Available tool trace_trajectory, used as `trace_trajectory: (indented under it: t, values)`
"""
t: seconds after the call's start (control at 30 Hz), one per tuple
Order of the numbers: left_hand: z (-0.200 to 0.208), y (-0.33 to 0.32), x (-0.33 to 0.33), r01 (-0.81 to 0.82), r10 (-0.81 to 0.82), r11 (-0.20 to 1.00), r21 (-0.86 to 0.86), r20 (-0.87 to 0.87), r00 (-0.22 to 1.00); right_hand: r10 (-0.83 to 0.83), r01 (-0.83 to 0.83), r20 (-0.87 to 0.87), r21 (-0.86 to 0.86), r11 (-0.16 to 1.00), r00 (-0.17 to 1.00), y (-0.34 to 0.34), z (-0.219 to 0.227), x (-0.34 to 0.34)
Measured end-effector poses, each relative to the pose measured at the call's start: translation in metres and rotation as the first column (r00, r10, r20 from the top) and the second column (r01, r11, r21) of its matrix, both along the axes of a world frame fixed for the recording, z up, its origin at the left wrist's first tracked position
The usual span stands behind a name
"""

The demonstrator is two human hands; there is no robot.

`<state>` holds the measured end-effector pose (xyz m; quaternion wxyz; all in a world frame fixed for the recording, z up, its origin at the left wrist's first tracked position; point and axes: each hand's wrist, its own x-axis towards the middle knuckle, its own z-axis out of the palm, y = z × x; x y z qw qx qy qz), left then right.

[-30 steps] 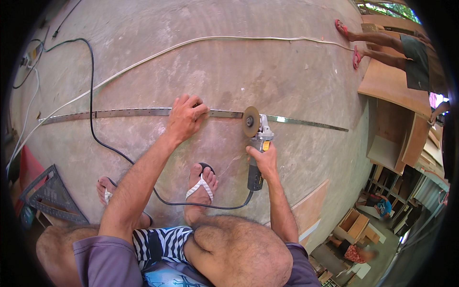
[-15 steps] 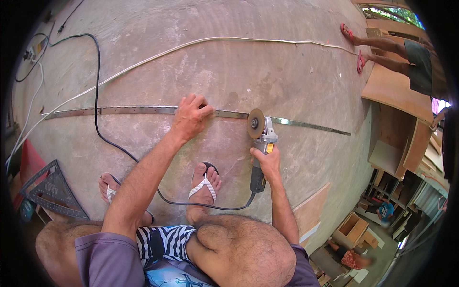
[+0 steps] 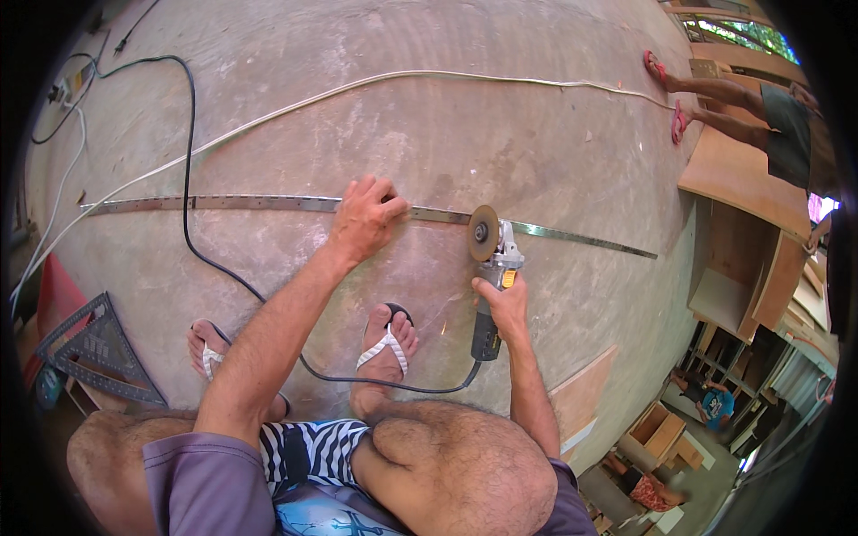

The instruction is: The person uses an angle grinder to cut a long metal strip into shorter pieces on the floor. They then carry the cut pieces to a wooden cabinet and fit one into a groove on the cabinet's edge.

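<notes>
L hand (image 3: 365,219) presses flat, fingers spread, on long metal hinge strip (image 3: 223,203) lying across mid concrete floor (image 3: 500,125). R hand (image 3: 506,302) wrapped round angle grinder (image 3: 490,286) (disc on strip, just beside L hand).

We see little shift over last second. Our view drifts slightly: long metal hinge strip (image 3: 223,203) sits a touch lower in picture than before. Left hand (image 3: 362,221) on strip shows same small drift, fingers a bit more spread. Angle grinder (image 3: 490,268) in right hand (image 3: 505,302) leans a little further right of disc; disc meets strip at much the same spot. Bystander's sandalled feet (image 3: 666,94) at top right slide slightly right.
</notes>
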<state>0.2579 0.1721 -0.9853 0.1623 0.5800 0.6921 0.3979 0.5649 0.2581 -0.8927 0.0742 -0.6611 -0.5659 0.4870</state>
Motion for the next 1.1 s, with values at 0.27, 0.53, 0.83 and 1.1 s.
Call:
trace_trajectory:
  t: [0.27, 0.53, 0.83, 1.1]
  values:
    - [-0.001, 0.0, 0.0, -0.001, 0.001, 1.0, 0.0, -0.023, 1.0, 0.015, -0.015, 0.008, 0.005, 1.0, 1.0, 0.0, 0.0, -0.001]
    - [0.0, -0.001, 0.001, 0.002, -0.001, 1.0, 0.004, -0.015, 1.0, -0.004, 0.004, 0.017, -0.021, 1.0, 1.0, 0.002, 0.003, -0.004]
    - [-0.002, 0.0, 0.001, -0.004, 0.006, 0.999, 0.032, -0.04, 0.999, -0.016, 0.017, 0.009, -0.056, 0.998, 1.0, 0.003, 0.007, -0.006]
    - [-0.005, -0.002, 0.002, 0.008, -0.008, 1.0, 0.004, -0.023, 1.0, 0.007, -0.006, 0.017, -0.034, 0.999, 1.0, 0.004, 0.012, -0.012]
